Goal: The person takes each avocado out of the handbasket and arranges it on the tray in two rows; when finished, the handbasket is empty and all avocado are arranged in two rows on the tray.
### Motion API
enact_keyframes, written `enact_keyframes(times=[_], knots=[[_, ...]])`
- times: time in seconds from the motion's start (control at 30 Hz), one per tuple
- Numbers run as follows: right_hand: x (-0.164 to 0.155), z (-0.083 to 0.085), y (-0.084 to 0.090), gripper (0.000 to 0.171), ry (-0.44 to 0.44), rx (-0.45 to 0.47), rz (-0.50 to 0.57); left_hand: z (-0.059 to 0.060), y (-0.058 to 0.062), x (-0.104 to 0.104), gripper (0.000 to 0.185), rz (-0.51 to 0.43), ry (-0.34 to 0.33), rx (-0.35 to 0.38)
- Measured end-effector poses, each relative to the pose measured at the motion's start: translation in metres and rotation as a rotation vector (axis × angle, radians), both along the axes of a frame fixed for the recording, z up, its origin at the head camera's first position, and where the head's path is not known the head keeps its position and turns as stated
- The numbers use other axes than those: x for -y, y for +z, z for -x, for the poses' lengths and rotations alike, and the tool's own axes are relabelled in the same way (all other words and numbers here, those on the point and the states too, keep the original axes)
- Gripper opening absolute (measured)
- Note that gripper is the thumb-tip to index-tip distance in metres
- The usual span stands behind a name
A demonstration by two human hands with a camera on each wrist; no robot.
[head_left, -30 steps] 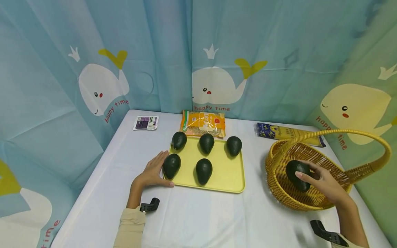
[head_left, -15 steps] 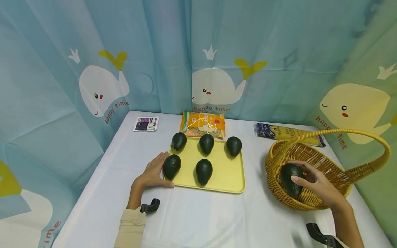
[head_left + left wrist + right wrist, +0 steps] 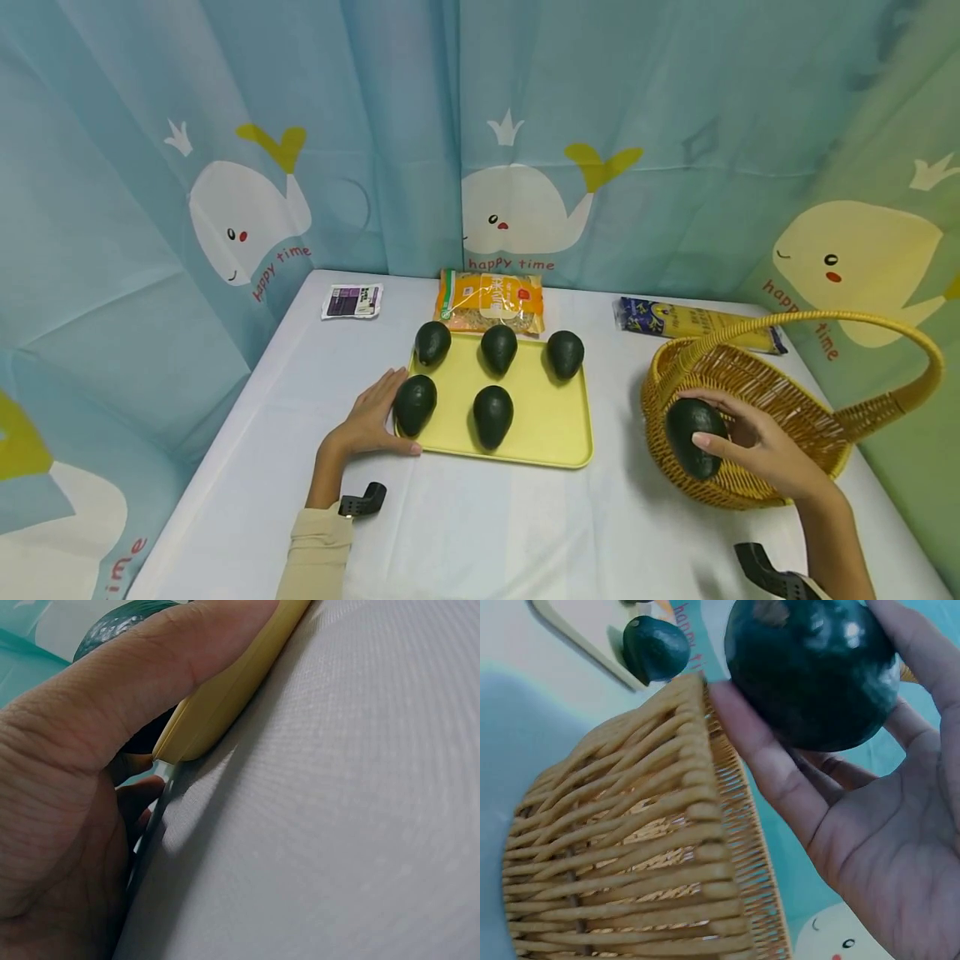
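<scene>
Gripped avocado (image 3: 693, 426) above wicker basket (image 3: 757, 492)

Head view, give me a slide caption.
Right hand lifts avocado over wicker basket; left hand steadies yellow tray.

The right hand (image 3: 757, 450) is carrying the avocado (image 3: 693, 426) out of the wicker basket (image 3: 787, 392). Over the last second it is moving toward 9 o'clock, from the middle of the basket to its near-left rim. The fingers are now closing around the fruit from the right side, and the avocado is sitting above the rim, partly outside it.
</scene>
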State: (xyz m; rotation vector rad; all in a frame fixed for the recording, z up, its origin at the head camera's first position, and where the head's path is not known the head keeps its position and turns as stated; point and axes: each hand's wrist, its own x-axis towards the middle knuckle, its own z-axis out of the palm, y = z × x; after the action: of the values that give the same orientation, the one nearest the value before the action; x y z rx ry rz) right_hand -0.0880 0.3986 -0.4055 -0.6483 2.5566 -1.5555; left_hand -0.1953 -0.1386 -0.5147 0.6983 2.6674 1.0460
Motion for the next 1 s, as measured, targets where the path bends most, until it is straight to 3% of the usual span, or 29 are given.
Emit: enact_keyframes(times=[0.3, 0.73, 1.0], knots=[[0.012, 0.001, 0.005, 0.051, 0.065, -0.021, 0.023, 0.001, 0.000, 0.000, 0.132, 0.012, 0.012, -0.001], [0.047, 0.002, 0.002, 0.051, 0.096, 0.067, 0.052, 0.001, -0.001, -0.001, 0.132, 0.008, 0.006, 0.007], [0.071, 0.010, -0.009, 0.048, 0.093, 0.127, 0.039, 0.001, -0.001, 0.000, 0.131, -0.001, 0.007, 0.005]])
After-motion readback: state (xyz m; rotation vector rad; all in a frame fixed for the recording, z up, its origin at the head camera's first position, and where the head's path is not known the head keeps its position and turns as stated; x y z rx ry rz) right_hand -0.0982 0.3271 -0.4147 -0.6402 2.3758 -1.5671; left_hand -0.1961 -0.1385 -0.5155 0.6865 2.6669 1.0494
